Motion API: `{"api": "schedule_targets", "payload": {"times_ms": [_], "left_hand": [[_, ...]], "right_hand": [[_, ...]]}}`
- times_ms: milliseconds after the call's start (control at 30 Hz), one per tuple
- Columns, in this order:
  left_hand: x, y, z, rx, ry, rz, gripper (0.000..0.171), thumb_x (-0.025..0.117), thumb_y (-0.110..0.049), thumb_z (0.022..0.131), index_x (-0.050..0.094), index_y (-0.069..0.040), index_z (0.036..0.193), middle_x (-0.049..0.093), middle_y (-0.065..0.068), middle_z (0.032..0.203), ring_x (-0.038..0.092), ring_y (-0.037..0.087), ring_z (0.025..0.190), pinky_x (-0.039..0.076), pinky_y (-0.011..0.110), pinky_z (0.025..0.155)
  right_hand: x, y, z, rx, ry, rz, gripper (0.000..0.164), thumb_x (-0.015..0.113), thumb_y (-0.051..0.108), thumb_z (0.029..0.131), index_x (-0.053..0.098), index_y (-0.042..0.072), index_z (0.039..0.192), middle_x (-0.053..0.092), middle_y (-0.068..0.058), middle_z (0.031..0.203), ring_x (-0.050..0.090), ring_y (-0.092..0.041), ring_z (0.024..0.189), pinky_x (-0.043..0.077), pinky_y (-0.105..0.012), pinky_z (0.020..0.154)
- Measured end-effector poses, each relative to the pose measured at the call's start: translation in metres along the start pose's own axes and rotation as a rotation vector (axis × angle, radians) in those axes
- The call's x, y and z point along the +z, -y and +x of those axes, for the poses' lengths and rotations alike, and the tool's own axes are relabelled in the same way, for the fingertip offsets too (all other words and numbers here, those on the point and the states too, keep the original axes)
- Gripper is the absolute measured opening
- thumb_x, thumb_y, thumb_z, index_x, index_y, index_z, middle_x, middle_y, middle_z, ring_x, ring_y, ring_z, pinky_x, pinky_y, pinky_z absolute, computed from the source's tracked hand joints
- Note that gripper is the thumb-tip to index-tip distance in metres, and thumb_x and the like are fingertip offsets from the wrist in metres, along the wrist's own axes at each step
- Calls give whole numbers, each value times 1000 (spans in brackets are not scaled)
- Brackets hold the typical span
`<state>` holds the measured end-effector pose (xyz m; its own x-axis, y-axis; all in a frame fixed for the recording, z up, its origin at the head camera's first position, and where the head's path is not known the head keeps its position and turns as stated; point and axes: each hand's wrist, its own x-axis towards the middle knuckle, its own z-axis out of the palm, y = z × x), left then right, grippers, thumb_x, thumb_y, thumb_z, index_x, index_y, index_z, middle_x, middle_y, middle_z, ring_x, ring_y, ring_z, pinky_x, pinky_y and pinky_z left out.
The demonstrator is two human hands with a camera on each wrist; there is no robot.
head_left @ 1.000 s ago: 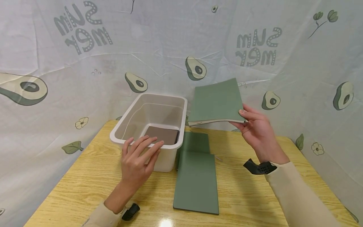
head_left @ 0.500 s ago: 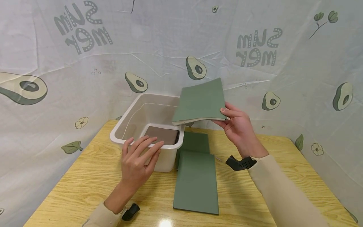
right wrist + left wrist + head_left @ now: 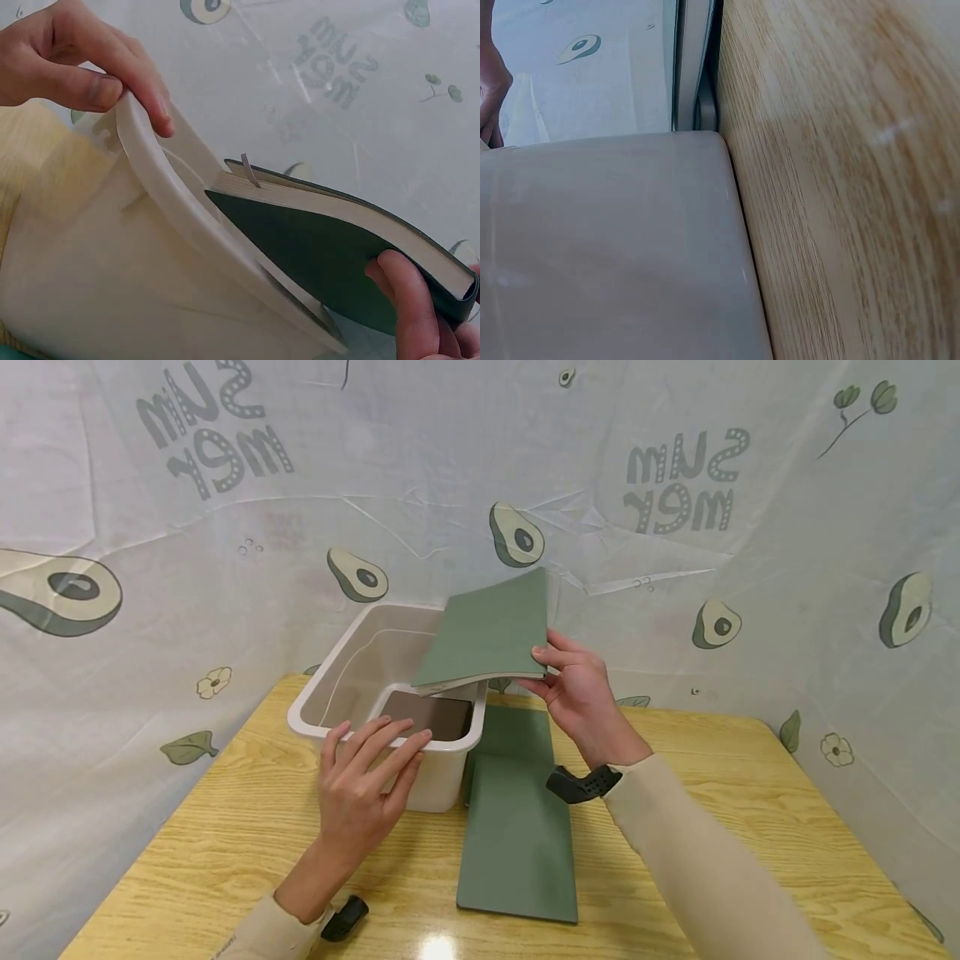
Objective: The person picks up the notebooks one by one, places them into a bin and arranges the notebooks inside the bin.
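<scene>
My right hand [image 3: 577, 689] grips a green softcover notebook [image 3: 487, 631] by its right edge, thumb on top and fingers below. The notebook is tilted over the right side of a light grey plastic bin [image 3: 437, 781]. In the right wrist view, its cream pages and a ribbon bookmark [image 3: 250, 171] face the camera. My left hand [image 3: 360, 789] holds the bin's near rim, fingers over the edge and thumb outside. A dark brown notebook [image 3: 429, 714] lies on the bin's floor, partly hidden by the fingers and the green notebook.
On the wooden table [image 3: 675, 860], right of the bin, lies a green notebook [image 3: 517, 852], overlapping another green one [image 3: 519, 733] behind it. A printed avocado cloth [image 3: 420, 460] hangs behind the table. Each wrist wears a black band [image 3: 581, 785].
My right hand has carried the green notebook leftward, from beside the bin to over its opening. The left hand has stayed on the rim.
</scene>
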<state>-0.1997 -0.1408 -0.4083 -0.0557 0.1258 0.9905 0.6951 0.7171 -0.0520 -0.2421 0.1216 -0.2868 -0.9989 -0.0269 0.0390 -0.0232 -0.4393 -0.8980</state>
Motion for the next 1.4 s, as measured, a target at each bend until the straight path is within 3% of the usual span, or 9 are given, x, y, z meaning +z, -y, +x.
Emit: {"api": "schedule_targets", "payload": {"times_ms": [333, 500, 800, 900, 1133, 1400], "left_hand": [[-2, 1, 0, 2, 2, -2, 23, 68, -29, 104, 84, -15, 113, 81, 12, 111, 73, 37, 106, 40, 61, 99], [-2, 1, 0, -2, 1, -1, 23, 68, -30, 104, 84, -16, 113, 81, 12, 111, 73, 36, 105, 40, 61, 100], [-2, 1, 1, 1, -3, 5, 25, 69, -33, 104, 84, -16, 112, 81, 12, 111, 73, 36, 103, 41, 60, 99], [-2, 1, 2, 5, -2, 8, 24, 69, -32, 103, 84, -16, 112, 81, 12, 111, 74, 35, 102, 41, 60, 99], [0, -2, 4, 6, 2, 7, 24, 69, -32, 103, 84, -15, 112, 81, 12, 112, 73, 36, 104, 40, 60, 100], [3, -5, 4, 1, 0, 28, 27, 66, -35, 105, 84, -15, 111, 81, 12, 110, 73, 37, 103, 41, 61, 98]], "right_hand": [[24, -15, 0, 5, 17, 15, 66, 47, -4, 107, 27, 6, 168, 35, -15, 169, 59, -28, 116, 65, -29, 71], [35, -23, 1, 16, 17, 18, 66, 50, -6, 105, 29, 3, 167, 36, -15, 170, 65, -23, 105, 65, -30, 69], [50, -40, 5, 49, 15, -45, 58, 56, -6, 103, 45, 2, 159, 54, -20, 156, 75, -18, 88, 65, -32, 70], [54, -43, 7, 57, 9, -70, 54, 58, -4, 103, 51, 2, 156, 61, -21, 148, 75, -21, 92, 66, -36, 76], [63, -44, 10, 91, 23, -84, 55, 59, -3, 103, 49, 2, 157, 62, -19, 147, 69, -36, 124, 56, -53, 101], [74, -44, 15, 108, 31, -127, 48, 60, -1, 103, 58, 2, 150, 66, -19, 143, 70, -37, 128, 59, -49, 95]]}}
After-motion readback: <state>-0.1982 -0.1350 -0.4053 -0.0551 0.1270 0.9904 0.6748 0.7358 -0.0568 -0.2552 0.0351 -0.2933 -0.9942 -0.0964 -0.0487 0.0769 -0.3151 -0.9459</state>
